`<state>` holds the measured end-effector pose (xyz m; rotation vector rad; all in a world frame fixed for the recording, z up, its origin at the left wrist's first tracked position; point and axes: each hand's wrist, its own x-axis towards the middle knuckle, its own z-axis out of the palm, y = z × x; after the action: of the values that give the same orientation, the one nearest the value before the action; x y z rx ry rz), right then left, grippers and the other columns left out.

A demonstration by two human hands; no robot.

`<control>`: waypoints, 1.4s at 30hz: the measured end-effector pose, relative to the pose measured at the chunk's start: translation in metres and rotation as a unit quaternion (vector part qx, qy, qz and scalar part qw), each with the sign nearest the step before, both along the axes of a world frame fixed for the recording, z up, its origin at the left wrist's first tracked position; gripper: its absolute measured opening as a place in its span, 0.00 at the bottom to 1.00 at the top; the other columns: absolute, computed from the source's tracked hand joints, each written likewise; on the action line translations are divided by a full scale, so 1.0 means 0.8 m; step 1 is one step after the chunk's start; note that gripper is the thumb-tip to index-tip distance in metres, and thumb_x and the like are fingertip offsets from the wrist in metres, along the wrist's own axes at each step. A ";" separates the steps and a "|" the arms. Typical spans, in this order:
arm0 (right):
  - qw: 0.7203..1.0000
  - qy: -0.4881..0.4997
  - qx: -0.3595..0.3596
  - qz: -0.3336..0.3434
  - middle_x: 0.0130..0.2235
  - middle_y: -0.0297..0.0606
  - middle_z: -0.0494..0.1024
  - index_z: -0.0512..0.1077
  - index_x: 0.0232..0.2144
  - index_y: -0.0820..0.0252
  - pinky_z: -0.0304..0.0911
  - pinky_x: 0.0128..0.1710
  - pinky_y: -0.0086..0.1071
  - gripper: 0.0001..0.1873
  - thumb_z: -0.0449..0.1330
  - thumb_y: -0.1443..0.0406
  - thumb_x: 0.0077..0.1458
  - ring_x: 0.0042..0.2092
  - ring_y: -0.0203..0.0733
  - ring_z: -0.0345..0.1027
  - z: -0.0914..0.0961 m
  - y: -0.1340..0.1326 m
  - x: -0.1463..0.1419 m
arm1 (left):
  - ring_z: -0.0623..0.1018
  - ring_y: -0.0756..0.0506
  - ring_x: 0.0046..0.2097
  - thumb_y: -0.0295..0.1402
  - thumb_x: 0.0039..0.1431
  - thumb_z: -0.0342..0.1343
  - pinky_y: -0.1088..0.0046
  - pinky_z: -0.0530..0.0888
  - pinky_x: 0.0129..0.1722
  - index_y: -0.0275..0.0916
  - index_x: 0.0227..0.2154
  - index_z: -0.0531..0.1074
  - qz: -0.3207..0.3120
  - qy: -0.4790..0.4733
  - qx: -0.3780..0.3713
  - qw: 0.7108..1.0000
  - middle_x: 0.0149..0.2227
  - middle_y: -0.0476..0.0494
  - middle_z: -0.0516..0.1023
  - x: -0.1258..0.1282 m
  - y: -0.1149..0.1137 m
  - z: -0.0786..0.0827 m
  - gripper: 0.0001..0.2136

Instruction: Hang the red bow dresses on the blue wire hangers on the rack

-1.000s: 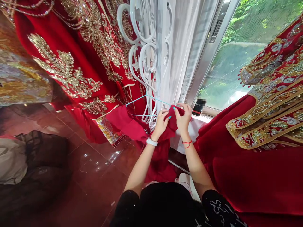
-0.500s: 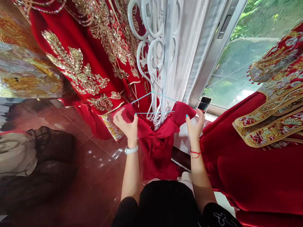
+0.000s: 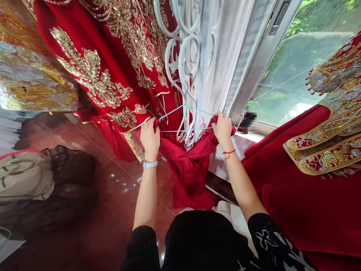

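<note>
The red cloth [image 3: 188, 165], likely soft and light, is pinched at both top corners by the closed fingers of the left hand [image 3: 150, 137] and right hand [image 3: 222, 128].

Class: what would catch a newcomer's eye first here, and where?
The red gown thick with gold embroidery, hanging at upper left, strikes first. In the middle, the left hand and right hand grip a plain red garment at the ends of a blue wire hanger, hooked on a white scrolled grille beside the window.

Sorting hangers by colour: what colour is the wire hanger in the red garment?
Light blue hanger, inside the red garment; clearest in the head view.
</note>
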<state>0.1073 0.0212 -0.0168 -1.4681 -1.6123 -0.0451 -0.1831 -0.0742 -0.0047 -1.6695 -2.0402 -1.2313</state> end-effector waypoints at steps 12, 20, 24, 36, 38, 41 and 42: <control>0.987 -0.099 -0.119 -0.044 0.37 0.58 0.78 0.72 0.51 0.65 0.67 0.46 0.50 0.22 0.45 0.76 0.61 0.44 0.57 0.74 0.035 -0.009 -0.014 | 0.72 0.29 0.63 0.25 0.62 0.46 0.48 0.67 0.64 0.29 0.60 0.66 0.058 0.059 -0.091 0.992 0.60 0.20 0.72 0.021 0.003 0.023 0.23; 0.978 -0.112 -0.174 -0.022 0.40 0.50 0.82 0.75 0.50 0.58 0.67 0.47 0.43 0.23 0.49 0.76 0.59 0.44 0.54 0.76 0.066 0.010 0.031 | 0.79 0.27 0.51 0.28 0.66 0.40 0.52 0.74 0.50 0.27 0.53 0.70 0.123 0.129 -0.236 0.955 0.45 0.19 0.79 0.022 0.002 0.070 0.19; 0.989 0.042 -0.138 0.041 0.42 0.44 0.84 0.79 0.38 0.59 0.68 0.51 0.38 0.22 0.49 0.78 0.52 0.46 0.48 0.76 0.042 0.031 0.087 | 0.80 0.29 0.48 0.30 0.65 0.45 0.54 0.72 0.51 0.31 0.56 0.71 0.099 0.090 -0.207 0.969 0.41 0.25 0.80 0.004 -0.003 0.074 0.20; 0.971 0.103 -0.213 0.010 0.43 0.44 0.86 0.83 0.35 0.58 0.68 0.51 0.36 0.16 0.55 0.71 0.54 0.46 0.46 0.78 -0.086 -0.048 0.125 | 0.78 0.43 0.40 0.25 0.56 0.46 0.69 0.72 0.43 0.39 0.41 0.76 -0.085 -0.158 -0.141 0.974 0.41 0.42 0.82 -0.020 -0.008 -0.042 0.15; 0.963 0.098 -0.251 -0.017 0.45 0.47 0.86 0.83 0.36 0.58 0.67 0.50 0.35 0.16 0.55 0.71 0.56 0.49 0.47 0.77 -0.092 -0.053 0.118 | 0.78 0.42 0.41 0.26 0.57 0.47 0.67 0.73 0.46 0.39 0.43 0.76 -0.083 -0.140 -0.139 0.977 0.42 0.40 0.82 -0.028 -0.013 -0.062 0.16; 0.954 0.100 -0.279 -0.042 0.41 0.50 0.85 0.82 0.33 0.59 0.65 0.47 0.35 0.14 0.55 0.70 0.57 0.48 0.50 0.76 -0.096 -0.052 0.108 | 0.78 0.40 0.43 0.27 0.59 0.47 0.63 0.73 0.50 0.39 0.46 0.76 -0.090 -0.100 -0.160 0.978 0.44 0.38 0.80 -0.039 -0.026 -0.081 0.17; 0.953 0.102 -0.281 -0.044 0.39 0.50 0.84 0.81 0.31 0.59 0.65 0.46 0.36 0.13 0.56 0.70 0.57 0.47 0.51 0.76 -0.097 -0.050 0.107 | 0.78 0.40 0.43 0.28 0.60 0.46 0.62 0.73 0.50 0.39 0.47 0.76 -0.086 -0.080 -0.173 0.978 0.44 0.37 0.80 -0.041 -0.031 -0.084 0.16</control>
<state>0.1930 -0.0187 -0.0943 -1.9001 -1.4500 0.5415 -0.2161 -0.0992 -0.0719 -1.9954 -2.3605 -1.1435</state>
